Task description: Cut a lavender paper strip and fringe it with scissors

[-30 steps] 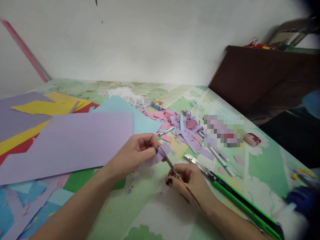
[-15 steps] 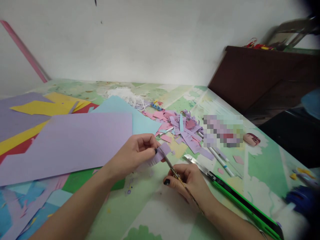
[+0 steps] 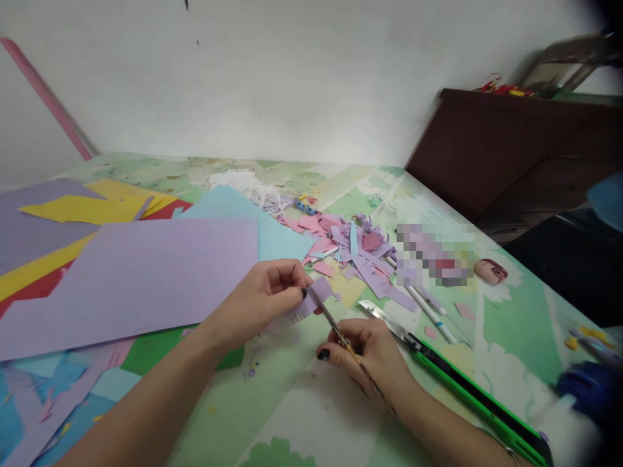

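Note:
Between the thumb and fingers of my left hand (image 3: pixel 272 292) is a small strip of purple paper (image 3: pixel 321 290), its lower left edge cut into a fine fringe. My right hand (image 3: pixel 372 357) is wrapped round a pair of scissors (image 3: pixel 335 324), whose narrow blades lie across the strip close to my left fingertips. Part of the scissor handles is hidden by the right hand. A green utility knife (image 3: pixel 467 376) with its blade out lies on the table, just right of my right hand.
Large purple paper (image 3: pixel 170 279) and light blue paper (image 3: pixel 282 240) lie to the left. Pink and purple scraps (image 3: pixel 360 253) are heaped beyond my hands, near white string (image 3: pixel 248 191) and white pens (image 3: pixel 433 318). A dark cabinet (image 3: pixel 511 143) stands at the right.
Almost nothing differs. The scissor handles and my right thumb have shifted very slightly, while my left hand keeps its place on the paper strip.

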